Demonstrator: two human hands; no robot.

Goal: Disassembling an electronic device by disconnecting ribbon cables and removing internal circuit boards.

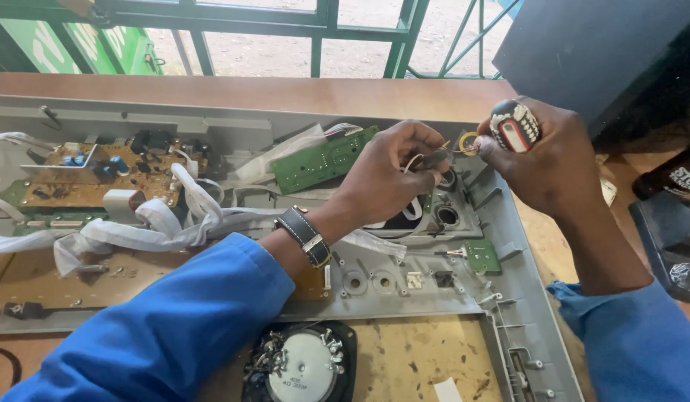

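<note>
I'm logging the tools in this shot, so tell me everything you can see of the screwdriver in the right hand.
Only the screwdriver handle's butt end shows clearly: rounded, dark with white ribbed grips and a red-and-white oval patch, apparently plastic or rubber. The right hand wraps around it, holding it above the grey casing. A thin metal shaft seems to point left toward the left hand fingertips, passing a small yellow ring. The tip is hidden.

A screwdriver (514, 126) with a black, red and white handle stands upright above the grey casing's (509, 246) right end.
</note>
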